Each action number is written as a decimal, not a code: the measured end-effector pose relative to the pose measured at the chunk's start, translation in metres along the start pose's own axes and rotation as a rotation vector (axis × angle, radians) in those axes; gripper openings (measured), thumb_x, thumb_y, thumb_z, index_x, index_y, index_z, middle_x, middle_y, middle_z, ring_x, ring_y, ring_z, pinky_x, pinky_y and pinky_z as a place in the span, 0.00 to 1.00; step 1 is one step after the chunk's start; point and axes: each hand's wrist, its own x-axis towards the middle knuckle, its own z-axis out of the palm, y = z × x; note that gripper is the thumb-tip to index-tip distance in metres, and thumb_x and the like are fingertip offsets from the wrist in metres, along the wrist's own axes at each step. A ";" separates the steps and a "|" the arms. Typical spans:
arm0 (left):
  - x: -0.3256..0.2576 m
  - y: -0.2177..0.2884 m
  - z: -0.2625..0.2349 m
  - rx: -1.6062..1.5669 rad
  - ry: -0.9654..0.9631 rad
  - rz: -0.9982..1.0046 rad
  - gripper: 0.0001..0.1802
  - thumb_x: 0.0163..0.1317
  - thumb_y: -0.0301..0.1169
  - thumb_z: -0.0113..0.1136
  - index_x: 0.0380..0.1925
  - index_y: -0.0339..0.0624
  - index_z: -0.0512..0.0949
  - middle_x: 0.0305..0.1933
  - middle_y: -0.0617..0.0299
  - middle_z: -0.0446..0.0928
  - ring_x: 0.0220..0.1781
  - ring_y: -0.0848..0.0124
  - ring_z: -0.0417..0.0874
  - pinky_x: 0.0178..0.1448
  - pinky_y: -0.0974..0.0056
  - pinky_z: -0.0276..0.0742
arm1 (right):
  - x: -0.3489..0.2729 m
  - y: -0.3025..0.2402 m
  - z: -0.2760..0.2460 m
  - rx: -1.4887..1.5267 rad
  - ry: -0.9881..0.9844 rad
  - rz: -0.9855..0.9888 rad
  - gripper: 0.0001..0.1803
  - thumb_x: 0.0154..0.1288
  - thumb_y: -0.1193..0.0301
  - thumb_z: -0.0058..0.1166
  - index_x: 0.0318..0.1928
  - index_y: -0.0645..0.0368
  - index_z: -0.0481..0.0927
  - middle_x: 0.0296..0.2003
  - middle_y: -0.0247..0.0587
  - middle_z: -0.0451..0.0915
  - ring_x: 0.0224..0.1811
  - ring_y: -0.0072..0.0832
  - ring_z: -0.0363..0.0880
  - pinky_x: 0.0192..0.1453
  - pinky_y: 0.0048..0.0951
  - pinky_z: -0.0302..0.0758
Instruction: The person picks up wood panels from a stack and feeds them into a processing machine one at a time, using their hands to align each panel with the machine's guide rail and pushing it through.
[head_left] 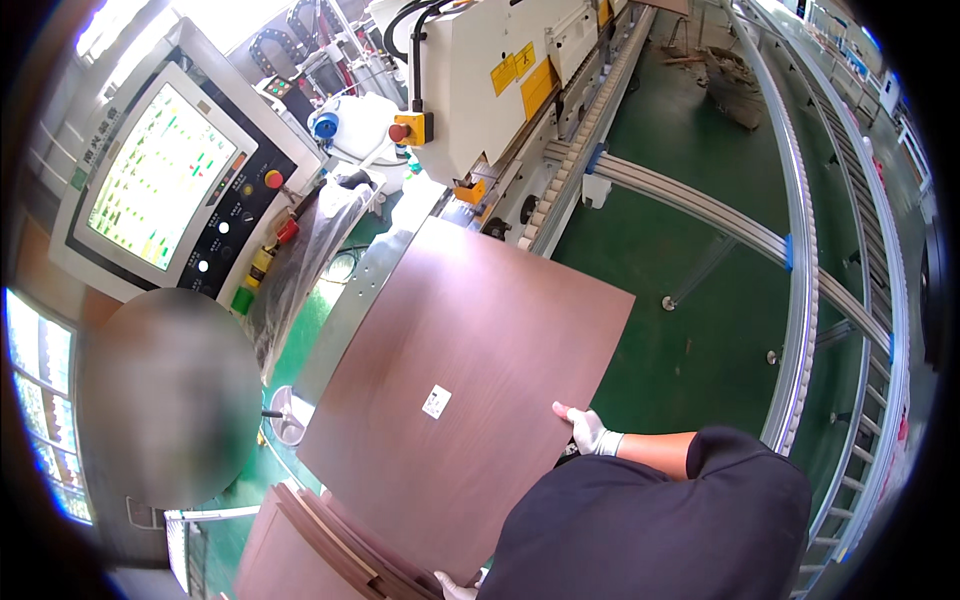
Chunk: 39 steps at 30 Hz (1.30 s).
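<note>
I'm seeing gloved fingers [572, 415] of the right hand [588, 430] curling over the lower right edge of the brown panel [470, 390], right of frame centre; they are closing on that edge, thumb side hidden under the board. The left hand [455, 587] is showing only as a bit of white glove at the bottom edge of the frame, touching the panel's near corner; I cannot tell how far its fingers are closing.

The panel is sitting tilted across the middle of the frame, its far corner reaching toward the infeed of the white machine [480, 80] at upper centre. A small white label [436, 401] is sticking to its face. The far edge is lying over or just beside the metal guide rail [350, 300]; I cannot tell whether it is resting on it.

My read: the board is lifted off the stack of brown panels [300, 545] in the lower left and is being carried toward the feed track [580, 150], but it is not yet lined up or engaged. Squaring it to the rail and feeding it are left, and the stack is holding more boards.

The control screen [160, 175] is glowing at upper left. The roller conveyor [800, 250] is curving down the right side over the green floor [700, 330].
</note>
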 end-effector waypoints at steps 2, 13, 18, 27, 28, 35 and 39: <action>-0.005 -0.001 0.012 0.034 0.004 -0.005 0.40 0.72 0.64 0.45 0.64 0.38 0.74 0.61 0.52 0.77 0.55 0.55 0.78 0.61 0.50 0.74 | 0.014 -0.008 -0.003 0.212 0.044 0.046 0.23 0.70 0.59 0.62 0.51 0.69 0.83 0.47 0.46 0.85 0.51 0.35 0.82 0.59 0.37 0.78; -0.004 0.011 0.097 0.282 -0.256 0.025 0.41 0.74 0.65 0.43 0.56 0.32 0.77 0.53 0.52 0.81 0.49 0.58 0.81 0.52 0.52 0.77 | 0.102 -0.100 -0.057 0.554 0.194 -0.081 0.11 0.60 0.68 0.57 0.42 0.57 0.84 0.47 0.40 0.81 0.53 0.36 0.78 0.61 0.46 0.76; 0.008 0.028 0.136 0.560 -0.506 0.141 0.41 0.74 0.64 0.43 0.56 0.31 0.78 0.52 0.52 0.81 0.49 0.58 0.81 0.52 0.52 0.77 | 0.114 -0.159 -0.065 0.578 0.135 -0.086 0.10 0.61 0.66 0.59 0.41 0.56 0.83 0.48 0.45 0.79 0.52 0.39 0.78 0.57 0.48 0.79; 0.014 0.061 0.227 0.868 -0.802 0.277 0.38 0.77 0.59 0.38 0.50 0.30 0.79 0.45 0.49 0.83 0.43 0.59 0.84 0.50 0.55 0.80 | 0.131 -0.146 -0.068 0.777 -0.096 0.007 0.28 0.72 0.50 0.52 0.61 0.58 0.73 0.59 0.53 0.78 0.59 0.50 0.77 0.63 0.59 0.74; 0.029 0.060 0.245 0.857 -0.829 0.417 0.41 0.78 0.61 0.31 0.46 0.31 0.80 0.38 0.48 0.86 0.35 0.58 0.87 0.42 0.55 0.85 | 0.122 -0.116 -0.063 0.775 -0.116 0.041 0.28 0.73 0.50 0.52 0.61 0.59 0.74 0.58 0.52 0.79 0.58 0.49 0.79 0.63 0.58 0.75; 0.041 0.155 0.236 0.890 -0.341 1.380 0.15 0.71 0.39 0.53 0.36 0.38 0.81 0.37 0.46 0.84 0.39 0.45 0.84 0.47 0.47 0.79 | 0.026 -0.081 0.003 0.810 -0.165 0.336 0.39 0.67 0.42 0.55 0.67 0.57 0.71 0.65 0.48 0.74 0.67 0.48 0.70 0.72 0.56 0.66; 0.082 0.208 0.193 0.776 -0.112 1.599 0.17 0.66 0.37 0.60 0.51 0.40 0.79 0.56 0.46 0.80 0.61 0.47 0.78 0.68 0.49 0.70 | 0.051 -0.106 -0.019 0.714 -0.131 0.161 0.39 0.65 0.42 0.56 0.67 0.55 0.71 0.65 0.46 0.74 0.66 0.50 0.71 0.72 0.56 0.66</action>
